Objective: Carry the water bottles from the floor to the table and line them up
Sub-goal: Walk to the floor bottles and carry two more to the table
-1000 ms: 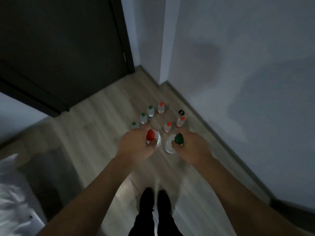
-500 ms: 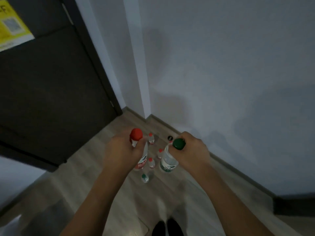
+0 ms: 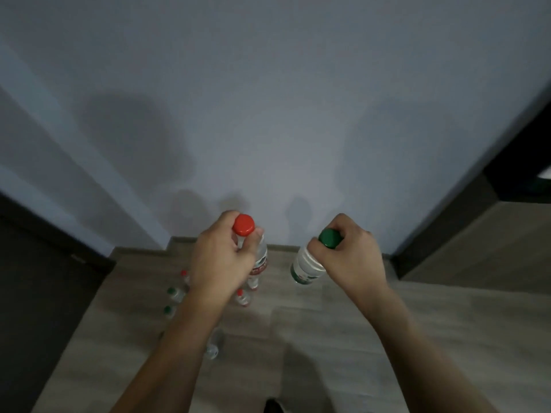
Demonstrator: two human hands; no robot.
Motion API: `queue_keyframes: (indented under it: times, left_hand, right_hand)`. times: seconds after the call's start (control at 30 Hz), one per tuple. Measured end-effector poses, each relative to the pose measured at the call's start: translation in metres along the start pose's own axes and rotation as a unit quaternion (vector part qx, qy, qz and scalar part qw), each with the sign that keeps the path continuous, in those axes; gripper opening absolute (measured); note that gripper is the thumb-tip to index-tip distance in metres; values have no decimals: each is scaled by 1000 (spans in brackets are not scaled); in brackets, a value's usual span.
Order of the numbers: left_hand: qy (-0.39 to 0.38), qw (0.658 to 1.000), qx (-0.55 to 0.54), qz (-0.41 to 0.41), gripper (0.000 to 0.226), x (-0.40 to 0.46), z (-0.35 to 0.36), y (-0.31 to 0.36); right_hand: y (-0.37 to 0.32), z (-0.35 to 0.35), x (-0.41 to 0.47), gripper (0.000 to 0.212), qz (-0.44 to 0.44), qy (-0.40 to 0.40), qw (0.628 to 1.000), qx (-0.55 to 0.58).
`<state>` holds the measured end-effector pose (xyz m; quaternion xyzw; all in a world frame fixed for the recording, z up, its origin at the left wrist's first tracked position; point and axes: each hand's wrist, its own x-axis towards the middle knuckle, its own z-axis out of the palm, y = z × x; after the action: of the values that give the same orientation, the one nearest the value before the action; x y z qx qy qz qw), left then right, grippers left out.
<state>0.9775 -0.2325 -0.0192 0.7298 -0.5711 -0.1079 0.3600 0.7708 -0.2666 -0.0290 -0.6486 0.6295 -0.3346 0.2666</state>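
- A person's two forearms reach up from the near edge of the frame over a pale wood floor; the tip of a dark shoe shows at the bottom.
- Several small bottles wait on the floor to the left: a clear one nearest, two green-capped ones further left, and red-capped ones partly hidden behind the left wrist.
- The left hand grips the neck of a red-capped bottle, fingers curled just under the cap, the bottle hanging clear of the floor.
- The right hand is wrapped round the neck of a green-capped bottle, which tilts down to the left, also in the air.
- A second ago both bottles stood among the group on the floor with the hands closing on their tops; they have since been lifted, and the view has swung up toward the grey wall beyond.
- Judged from this, the first pair is picked up and the carry is starting. No table is in view, so the lining up is not yet begun and most bottles remain to fetch.
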Motion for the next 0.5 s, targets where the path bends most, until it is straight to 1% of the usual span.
queue_keyframes:
  times: [0.23, 0.5]
  left_hand:
    - [-62, 994, -30, 86, 20, -18, 88, 123]
    - [-138, 970, -93, 179, 21, -75, 199, 271]
  right_hand:
    - [85, -131, -18, 24, 75, 106, 991, -30]
    - [195, -283, -67, 26, 138, 203, 968, -55]
